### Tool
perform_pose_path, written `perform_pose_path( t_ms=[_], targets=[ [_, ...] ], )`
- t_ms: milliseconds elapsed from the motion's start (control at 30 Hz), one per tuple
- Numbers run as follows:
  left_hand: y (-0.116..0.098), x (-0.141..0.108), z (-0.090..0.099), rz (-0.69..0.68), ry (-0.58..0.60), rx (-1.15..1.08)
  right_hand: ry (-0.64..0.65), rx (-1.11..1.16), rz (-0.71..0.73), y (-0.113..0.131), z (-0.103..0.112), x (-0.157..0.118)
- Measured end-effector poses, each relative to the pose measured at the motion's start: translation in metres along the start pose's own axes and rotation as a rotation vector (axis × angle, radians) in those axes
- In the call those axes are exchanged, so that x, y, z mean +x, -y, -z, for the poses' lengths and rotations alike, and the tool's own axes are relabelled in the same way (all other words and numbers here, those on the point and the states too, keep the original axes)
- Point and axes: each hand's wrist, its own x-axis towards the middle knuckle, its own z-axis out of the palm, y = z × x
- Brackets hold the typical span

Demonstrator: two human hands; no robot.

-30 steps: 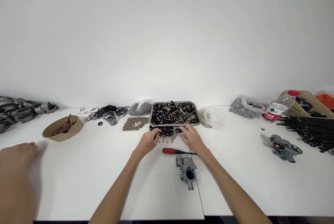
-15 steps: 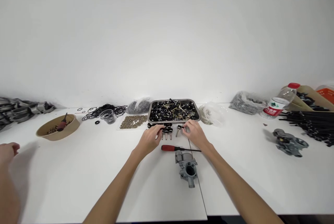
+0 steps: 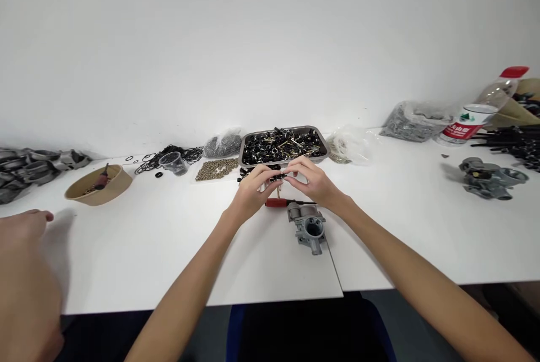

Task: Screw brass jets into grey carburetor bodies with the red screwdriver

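Note:
My left hand (image 3: 253,190) and my right hand (image 3: 312,182) meet fingertip to fingertip in front of the metal tray. Between their pinched fingers is a small black-topped metal pin (image 3: 278,192), its thin shank pointing down; the fingers partly hide it. More black-topped pins (image 3: 245,173) lie behind my left hand, largely covered. Just below the hands lies a screwdriver (image 3: 276,203) with a red handle. A grey metal carburetor (image 3: 310,227) rests in front of it on the white table.
A metal tray (image 3: 241,154) heaped with black and brass-coloured parts stands behind. Small brass pieces (image 3: 217,169), a clear cup (image 3: 174,164) and a tan bowl (image 3: 122,185) are leftward. Another carburetor (image 3: 491,178) and a bottle (image 3: 468,123) are right. Another person's hand (image 3: 29,232) reaches in at left.
My right hand has moved left with the pin to meet my left hand, which has come away from the row of pins. The camera view has shifted; the other person's hand reaches further in.

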Motion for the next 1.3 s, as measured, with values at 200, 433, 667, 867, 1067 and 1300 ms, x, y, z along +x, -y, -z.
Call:
perform_pose_path(
  t_ms=[200,433,667,867,1067,1300],
  targets=[
    [0.004,0.003,0.004,0.043,-0.108,0.001,-0.079,0.235,-0.276,0.010,-0.005,0.003],
    [0.019,-0.001,0.016,0.180,-0.325,0.103,0.458,0.698,-0.598,0.014,0.000,0.004],
    [0.007,0.001,0.012,0.518,-0.501,-0.175,0.732,0.800,-0.612,0.021,0.006,0.004],
    [0.007,0.000,0.009,0.527,-0.434,-0.226,0.775,0.786,-0.614,0.020,0.005,0.003],
    [0.000,0.001,0.011,0.610,-0.273,-0.427,0.721,0.783,-0.610,0.019,0.005,0.002],
    [-0.009,-0.003,0.003,0.439,-0.113,-0.290,0.540,0.741,-0.680,0.023,-0.003,0.000]
  ],
)
